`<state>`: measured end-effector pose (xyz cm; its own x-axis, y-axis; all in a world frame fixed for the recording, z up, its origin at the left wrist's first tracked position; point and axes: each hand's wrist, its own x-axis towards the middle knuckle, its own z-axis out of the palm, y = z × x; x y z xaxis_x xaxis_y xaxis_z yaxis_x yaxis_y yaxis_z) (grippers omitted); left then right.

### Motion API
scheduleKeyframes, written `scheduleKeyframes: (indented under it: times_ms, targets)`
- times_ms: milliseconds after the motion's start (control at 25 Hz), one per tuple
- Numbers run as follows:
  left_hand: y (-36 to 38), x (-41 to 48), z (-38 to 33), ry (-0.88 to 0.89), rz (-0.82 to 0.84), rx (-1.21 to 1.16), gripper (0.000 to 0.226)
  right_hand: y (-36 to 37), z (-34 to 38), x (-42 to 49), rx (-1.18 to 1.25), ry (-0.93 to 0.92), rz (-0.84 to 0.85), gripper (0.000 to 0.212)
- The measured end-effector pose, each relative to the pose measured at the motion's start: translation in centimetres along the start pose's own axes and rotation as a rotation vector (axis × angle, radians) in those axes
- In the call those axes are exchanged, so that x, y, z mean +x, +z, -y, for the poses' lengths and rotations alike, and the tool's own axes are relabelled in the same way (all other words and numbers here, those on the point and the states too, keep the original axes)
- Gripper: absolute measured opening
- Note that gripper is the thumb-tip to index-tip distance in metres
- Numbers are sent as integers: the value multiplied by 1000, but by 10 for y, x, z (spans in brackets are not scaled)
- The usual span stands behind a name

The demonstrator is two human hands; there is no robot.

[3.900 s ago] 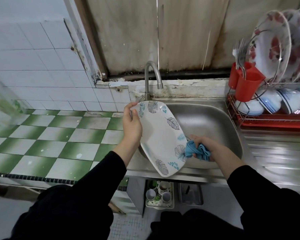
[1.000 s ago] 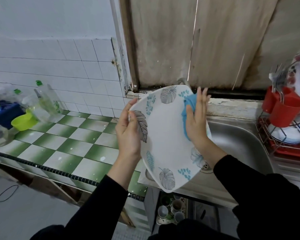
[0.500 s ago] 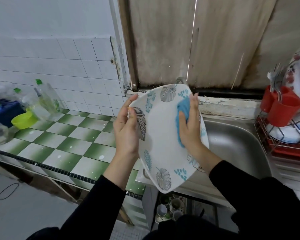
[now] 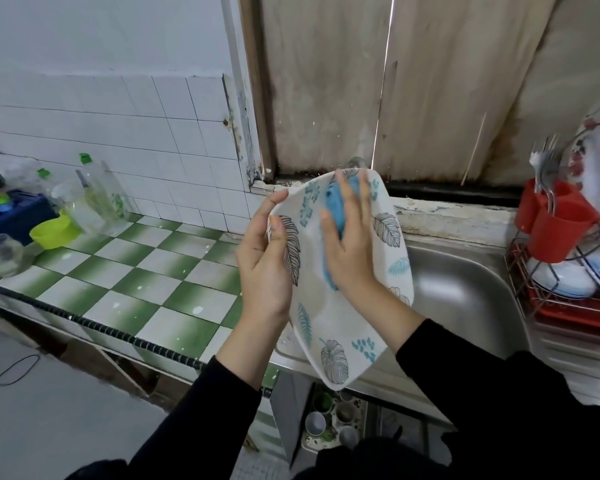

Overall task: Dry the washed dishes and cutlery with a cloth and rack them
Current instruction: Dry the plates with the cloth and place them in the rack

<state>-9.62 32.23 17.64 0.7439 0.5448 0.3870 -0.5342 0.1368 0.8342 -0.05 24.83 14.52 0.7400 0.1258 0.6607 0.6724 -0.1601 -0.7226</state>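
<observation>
A white square plate (image 4: 329, 317) with blue and grey leaf prints stands nearly upright above the sink's left rim. My left hand (image 4: 264, 268) grips its left edge, thumb on the face. My right hand (image 4: 347, 240) presses a blue cloth (image 4: 338, 206) flat against the plate's upper face with straight fingers. The wire dish rack (image 4: 568, 306) at the right holds bowls, flowered plates and a red cutlery cup (image 4: 558, 226) with forks.
The steel sink (image 4: 465, 292) lies behind the plate. A green-and-white tiled counter (image 4: 136, 271) stretches left, carrying bottles, a lime bowl (image 4: 54, 232), a glass jar and a blue tub. Cups sit on a shelf below the sink.
My right hand with the cloth has slid left and a little down across the plate's face. The left hand keeps its grip on the edge.
</observation>
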Motion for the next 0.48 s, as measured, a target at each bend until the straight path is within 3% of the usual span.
scheduleKeyframes:
  times_ms: [160,240,360,400,480]
  targets:
    - [-2,-1,0,-2,-17,-14,29,-5,-13,-36,-27,-354,270,49]
    - [-4,0,-1,-31,-20,-38,28,-12,-30,-21,-65,-243,176,51]
    - [0,4,-4,-34,37,-11,25,-19,-22,18,7,199,-162,57]
    - [4,5,-4,-42,63,-5,25,-15,-13,26,41,262,-222,59]
    - [8,9,-4,-24,86,31,24,0,9,23,51,114,-174,58]
